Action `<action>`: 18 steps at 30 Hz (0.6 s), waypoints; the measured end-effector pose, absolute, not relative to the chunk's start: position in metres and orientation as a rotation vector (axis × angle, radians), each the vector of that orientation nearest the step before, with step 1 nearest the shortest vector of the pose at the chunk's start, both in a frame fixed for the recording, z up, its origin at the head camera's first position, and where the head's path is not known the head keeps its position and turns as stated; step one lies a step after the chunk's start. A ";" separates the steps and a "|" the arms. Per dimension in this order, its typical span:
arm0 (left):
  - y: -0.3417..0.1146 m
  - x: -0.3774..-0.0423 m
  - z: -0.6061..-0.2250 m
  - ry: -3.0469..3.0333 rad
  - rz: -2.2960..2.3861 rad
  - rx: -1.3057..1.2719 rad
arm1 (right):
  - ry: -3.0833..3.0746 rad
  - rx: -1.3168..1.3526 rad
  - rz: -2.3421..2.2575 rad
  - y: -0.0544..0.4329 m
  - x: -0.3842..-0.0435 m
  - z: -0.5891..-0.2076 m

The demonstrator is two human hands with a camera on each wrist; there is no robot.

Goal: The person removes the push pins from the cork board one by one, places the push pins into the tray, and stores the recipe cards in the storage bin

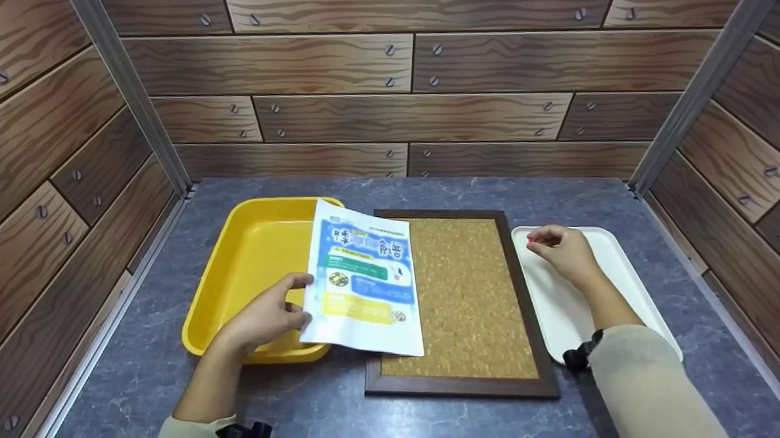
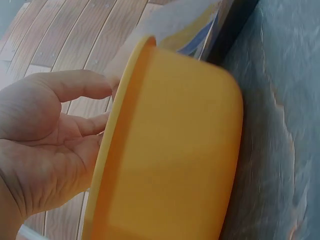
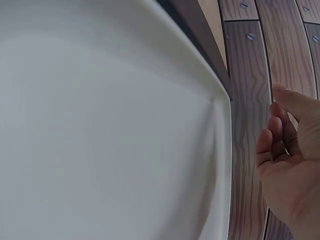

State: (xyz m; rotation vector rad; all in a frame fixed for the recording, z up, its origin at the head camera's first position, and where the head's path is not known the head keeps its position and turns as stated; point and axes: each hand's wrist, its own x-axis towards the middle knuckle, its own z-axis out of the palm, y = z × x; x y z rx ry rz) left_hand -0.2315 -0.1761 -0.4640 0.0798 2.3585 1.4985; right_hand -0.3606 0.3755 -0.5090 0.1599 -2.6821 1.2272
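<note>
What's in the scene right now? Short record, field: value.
Left hand: left hand holds the printed sheet at its left edge
Right hand: right hand pinches a small red object over the white tray; exact type unclear
Sheet: overlaps the yellow tray and framed cork board in head view
Layout: yellow tray left, cork board middle, white tray right
Surface: dark marbled table

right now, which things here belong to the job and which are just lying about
In the job, seemingly: printed sheet in left hand, small red item in right hand, cork board, yellow tray, white tray

Just background, likely: plank-patterned walls, tabletop
</note>
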 end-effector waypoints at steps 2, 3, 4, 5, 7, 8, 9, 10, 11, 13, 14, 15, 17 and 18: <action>-0.181 -0.232 -0.464 2.367 1.485 0.074 | -2.682 0.157 1.223 0.380 -0.359 -0.510; -0.183 -0.232 -0.464 2.367 1.480 0.072 | -2.686 0.158 1.214 0.382 -0.358 -0.511; -0.185 -0.232 -0.464 2.371 1.475 0.065 | -2.687 0.155 1.212 0.384 -0.358 -0.512; -0.187 -0.232 -0.464 2.374 1.470 0.058 | -2.691 0.161 1.207 0.386 -0.357 -0.512; -0.192 -0.232 -0.464 2.378 1.458 0.043 | -2.699 0.153 1.194 0.390 -0.356 -0.513; -0.194 -0.232 -0.464 2.379 1.457 0.035 | -2.704 0.149 1.187 0.391 -0.356 -0.513; -0.197 -0.232 -0.465 2.380 1.455 0.028 | -2.710 0.146 1.181 0.393 -0.355 -0.513; -0.200 -0.231 -0.465 2.384 1.453 0.019 | -2.715 0.138 1.182 0.395 -0.354 -0.513; -0.203 -0.230 -0.466 2.383 1.451 0.021 | -2.720 0.132 1.179 0.396 -0.353 -0.513; -0.210 -0.229 -0.466 2.386 1.445 0.020 | -2.729 0.112 1.181 0.399 -0.351 -0.513; -0.213 -0.228 -0.467 2.386 1.445 0.017 | -2.732 0.107 1.183 0.400 -0.351 -0.513; -0.216 -0.228 -0.467 2.386 1.445 0.015 | -2.737 0.103 1.187 0.401 -0.350 -0.512; -0.223 -0.227 -0.467 2.390 1.438 0.013 | -2.747 0.103 1.184 0.404 -0.349 -0.511; -0.227 -0.226 -0.467 2.392 1.436 0.012 | -2.751 0.106 1.180 0.405 -0.349 -0.510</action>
